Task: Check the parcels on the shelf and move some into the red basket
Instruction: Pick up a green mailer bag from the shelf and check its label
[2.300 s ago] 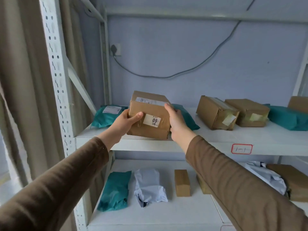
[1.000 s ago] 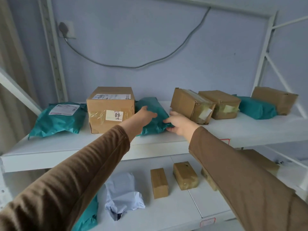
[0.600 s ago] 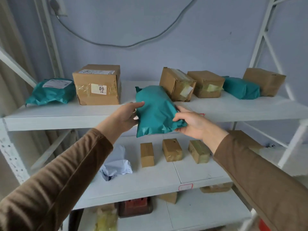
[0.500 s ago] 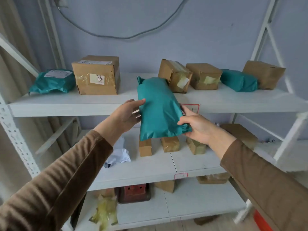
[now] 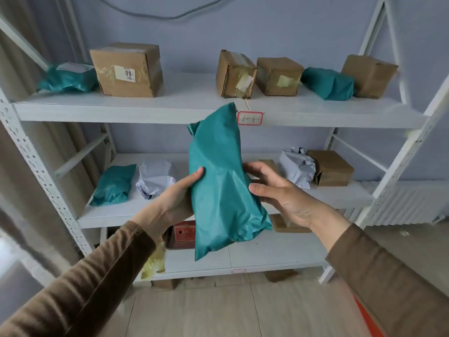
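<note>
Head view: the teal bag (image 5: 220, 181) stands nearly upright in the air in front of the rack (image 5: 194, 110), clear of its shelves. The left hand (image 5: 175, 198) grips its left side, thumb curled over the front. The right hand (image 5: 279, 193) cups its right side with fingers loosely bent. A red edge (image 5: 369, 319), perhaps the basket, shows at the bottom right.

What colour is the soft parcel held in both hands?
Teal green, plain with no visible label; the parcel shows clearly in the head view.
</note>
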Tool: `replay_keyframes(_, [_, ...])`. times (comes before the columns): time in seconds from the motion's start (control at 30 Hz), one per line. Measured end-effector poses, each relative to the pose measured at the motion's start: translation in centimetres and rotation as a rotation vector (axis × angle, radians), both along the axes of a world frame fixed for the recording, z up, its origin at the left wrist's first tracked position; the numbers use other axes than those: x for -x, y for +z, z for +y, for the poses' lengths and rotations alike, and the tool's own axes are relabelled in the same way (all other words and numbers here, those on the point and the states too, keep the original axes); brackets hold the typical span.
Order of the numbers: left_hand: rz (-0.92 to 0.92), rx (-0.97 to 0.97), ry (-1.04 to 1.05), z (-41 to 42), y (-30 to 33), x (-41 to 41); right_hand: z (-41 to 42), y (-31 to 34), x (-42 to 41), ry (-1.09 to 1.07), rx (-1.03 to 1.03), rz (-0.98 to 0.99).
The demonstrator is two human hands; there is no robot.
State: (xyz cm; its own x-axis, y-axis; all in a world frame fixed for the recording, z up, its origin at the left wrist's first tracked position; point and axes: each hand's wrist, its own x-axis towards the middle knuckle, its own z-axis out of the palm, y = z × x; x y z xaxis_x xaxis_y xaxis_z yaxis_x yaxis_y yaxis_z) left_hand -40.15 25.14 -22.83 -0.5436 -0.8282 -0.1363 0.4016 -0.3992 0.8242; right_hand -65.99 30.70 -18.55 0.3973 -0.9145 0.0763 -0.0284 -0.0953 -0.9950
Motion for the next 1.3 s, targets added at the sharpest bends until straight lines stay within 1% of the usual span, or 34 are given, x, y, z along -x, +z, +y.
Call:
replay_keyframes(0.07, [0.01, -0.046, -0.002, 0.7, -0.2, 0.4, 0.2, -0.3, -0.2, -0.085, 0.027, -0.016])
replay_keyframes(0.13, [-0.024, -0.067, 0.015, 1.1, 0.2, 0.6, 0.2, -1.0, -0.4, -0.186, 0.026, -0.042])
replay_keyframes(0.2, [-0.141, 0.017, 0.059, 1.5, 1.0, 0.9, 0.1, -2.1, -0.3, -0.271, -0.006, -0.077])
replay_keyframes(0.3, [-0.483, 0.357, 0.259, 1.8, 2.0, 1.5, -0.2, -3.7, 0.0, -0.293, -0.103, -0.081])
replay_keyframes(0.37, [-0.794, 0.679, 0.367, 2.0, 2.5, 1.8, -0.4, -4.4, 0.1, -0.269, -0.193, -0.107])
replay_keyframes(0.43, [-1.129, 1.019, 0.445, 1.8, 2.0, 2.1, -0.7, -4.8, 0.1, -0.272, -0.287, -0.183])
replay_keyframes(0.47, [-1.216, 1.159, 0.492, 1.8, 1.6, 2.3, -0.8, -4.9, 0.2, -0.291, -0.32, -0.227])
replay_keyframes(0.5, [-1.244, 1.278, 0.535, 1.8, 1.2, 2.4, -0.7, -4.7, 0.2, -0.296, -0.344, -0.292])
replay_keyframes(0.57, [-1.21, 1.462, 0.594, 1.6, 0.1, 2.1, -0.2, -4.3, 0.0, -0.296, -0.369, -0.411])
replay_keyframes(0.63, [-1.134, 1.568, 0.658, 1.0, -1.5, 1.3, 0.3, -3.7, -0.2, -0.246, -0.373, -0.467])
replay_keyframes(0.7, [-1.064, 1.611, 0.725, 0.7, -3.1, 0.2, 0.6, -2.8, -0.3, -0.222, -0.445, -0.535])
replay_keyframes(0.73, [-1.044, 1.635, 0.759, 0.7, -3.8, -0.3, 0.4, -3.0, 0.0, -0.162, -0.466, -0.533])
replay_keyframes(0.8, [-1.03, 1.731, 0.807, 0.7, -4.4, -1.1, 0.5, -3.6, 0.4, -0.124, -0.459, -0.505])
replay_keyframes(0.87, [-1.033, 1.845, 0.802, 0.4, -4.4, -1.7, 0.3, -4.0, 0.6, -0.077, -0.398, -0.434])
replay_keyframes(0.93, [-1.06, 1.935, 0.78, -0.1, -4.1, -2.1, 0.2, -4.3, 1.0, 0.03, -0.382, -0.31])
replay_keyframes(1.0, [-1.1, 1.975, 0.762, -0.5, -3.8, -2.3, 0.3, -4.4, 1.4, 0.112, -0.381, -0.207])
replay_keyframes(1.07, [-1.121, 1.968, 0.737, -0.6, -3.3, -2.2, 0.4, -4.3, 1.3, 0.129, -0.393, -0.132])
replay_keyframes(1.17, [-1.137, 1.916, 0.758, -0.6, -2.8, -1.6, 0.6, -4.2, 0.1, 0.073, -0.369, -0.072])
replay_keyframes(1.23, [-1.174, 1.739, 0.832, -0.5, -2.8, -1.0, 0.6, -4.4, -0.3, 0.038, -0.338, -0.088])
replay_keyframes(1.27, [-1.17, 1.587, 0.872, -0.3, -2.8, -0.8, 0.4, -4.7, -0.3, 0.022, -0.321, -0.104])
replay_keyframes(1.3, [-1.127, 1.385, 0.887, -0.1, -2.9, -0.6, 0.3, -4.7, -0.4, -0.003, -0.308, -0.117])
